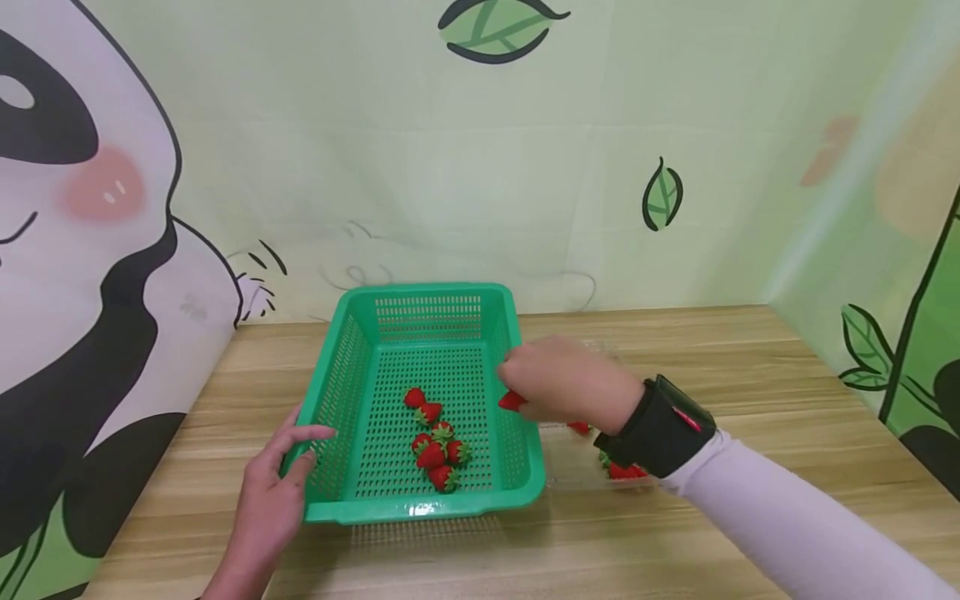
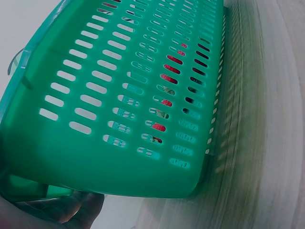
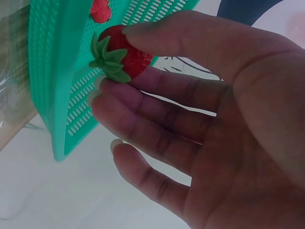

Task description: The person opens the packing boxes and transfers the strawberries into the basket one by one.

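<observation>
1 wood-grain counter (image 1: 712,358) before a pale wall (image 1: 375,167), a painted panda (image 1: 127,292), our left hand (image 1: 273,487) gripping a green basket (image 1: 423,510), our right hand (image 1: 562,379) pinching a strawberry (image 1: 512,401) by the basket's right side, its leafy cap (image 3: 109,58) showing only from the right wrist

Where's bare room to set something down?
Free: tabletop right of the clear plastic tray, beyond the right sleeve; tabletop left of the green basket, beyond the left hand; basket floor between its far wall and the strawberries. Crowded: that strawberry cluster, the basket's right wall by the right hand, and the tray, which holds more strawberries.
</observation>
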A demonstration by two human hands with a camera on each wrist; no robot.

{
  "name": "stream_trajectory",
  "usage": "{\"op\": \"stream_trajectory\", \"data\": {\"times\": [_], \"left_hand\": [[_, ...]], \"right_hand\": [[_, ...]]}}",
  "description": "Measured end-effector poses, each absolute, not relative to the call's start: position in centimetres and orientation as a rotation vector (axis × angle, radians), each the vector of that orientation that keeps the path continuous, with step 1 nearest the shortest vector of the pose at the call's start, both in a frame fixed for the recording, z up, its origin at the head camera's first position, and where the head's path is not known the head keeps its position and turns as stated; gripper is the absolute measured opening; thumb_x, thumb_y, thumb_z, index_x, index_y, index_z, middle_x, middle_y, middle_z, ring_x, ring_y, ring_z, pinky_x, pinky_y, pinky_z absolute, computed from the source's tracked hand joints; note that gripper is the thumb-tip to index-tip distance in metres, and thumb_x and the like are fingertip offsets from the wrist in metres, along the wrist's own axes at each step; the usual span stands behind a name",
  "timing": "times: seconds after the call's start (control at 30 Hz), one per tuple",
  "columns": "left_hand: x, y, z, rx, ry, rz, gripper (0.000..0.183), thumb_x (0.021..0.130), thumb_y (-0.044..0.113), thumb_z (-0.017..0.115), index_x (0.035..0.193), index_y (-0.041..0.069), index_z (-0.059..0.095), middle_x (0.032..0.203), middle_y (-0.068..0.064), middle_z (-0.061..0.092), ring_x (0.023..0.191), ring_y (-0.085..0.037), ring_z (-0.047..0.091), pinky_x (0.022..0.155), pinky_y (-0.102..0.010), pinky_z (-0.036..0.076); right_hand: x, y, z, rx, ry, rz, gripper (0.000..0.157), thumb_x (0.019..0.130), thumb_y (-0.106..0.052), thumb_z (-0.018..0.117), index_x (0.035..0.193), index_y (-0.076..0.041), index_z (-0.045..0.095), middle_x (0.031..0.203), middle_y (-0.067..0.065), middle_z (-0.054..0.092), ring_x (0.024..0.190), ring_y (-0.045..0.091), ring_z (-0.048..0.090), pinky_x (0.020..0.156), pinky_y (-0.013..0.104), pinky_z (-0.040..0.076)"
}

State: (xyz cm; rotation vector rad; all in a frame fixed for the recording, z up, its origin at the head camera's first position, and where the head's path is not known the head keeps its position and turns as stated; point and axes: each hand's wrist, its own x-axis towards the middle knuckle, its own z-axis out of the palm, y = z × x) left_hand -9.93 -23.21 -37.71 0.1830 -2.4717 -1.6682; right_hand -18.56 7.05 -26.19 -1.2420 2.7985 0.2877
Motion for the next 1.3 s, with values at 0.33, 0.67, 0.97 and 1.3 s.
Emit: {"op": "stream_trajectory", "data": {"times": [0.33, 0.67, 0.97, 1.3], "left_hand": [[-9.8, -23.2, -37.8, 0.179, -2.487, -1.623, 0.030, 0.094, 0.007, 0.041, 0.117, 0.008, 0.060, 0.152, 0.009, 0.024, 0.136, -0.019, 0.023, 0.087, -0.016, 0.035], [-9.9, -23.1, -37.7, 0.177, -2.479, -1.629, 0.030, 0.094, 0.006, 0.041, 0.117, 0.007, 0.060, 0.152, 0.008, 0.025, 0.135, -0.020, 0.025, 0.083, -0.016, 0.039], [-9.9, -23.2, -37.7, 0.178, -2.497, -1.627, 0.030, 0.094, 0.006, 0.041, 0.118, 0.007, 0.059, 0.152, 0.010, 0.024, 0.136, -0.019, 0.022, 0.091, -0.026, 0.038], [-9.9, -23.3, -37.7, 0.181, -2.499, -1.622, 0.030, 0.094, 0.007, 0.041, 0.118, 0.008, 0.059, 0.152, 0.010, 0.023, 0.136, -0.022, 0.023, 0.085, -0.023, 0.042]], "right_hand": [[-18.7, 5.4, -26.4, -1.304, 2.764, 0.301, 0.012, 0.078, -0.013, 0.065, 0.075, -0.015, 0.054, 0.071, -0.004, 0.049, 0.061, 0.014, 0.042, 0.053, 0.027, 0.037], [-18.7, 4.3, -26.5, -1.313, 2.738, 0.360, 0.014, 0.077, -0.013, 0.065, 0.073, -0.016, 0.052, 0.070, -0.005, 0.044, 0.059, 0.011, 0.035, 0.049, 0.025, 0.030], [-18.9, 3.1, -27.1, -1.327, 2.716, 0.373, 0.016, 0.077, -0.015, 0.067, 0.072, -0.016, 0.052, 0.069, -0.005, 0.045, 0.061, 0.011, 0.038, 0.053, 0.025, 0.035], [-19.2, 1.6, -28.2, -1.292, 2.670, 0.397, 0.020, 0.077, -0.022, 0.072, 0.074, -0.017, 0.053, 0.070, -0.006, 0.047, 0.063, 0.010, 0.042, 0.056, 0.025, 0.040]]}}
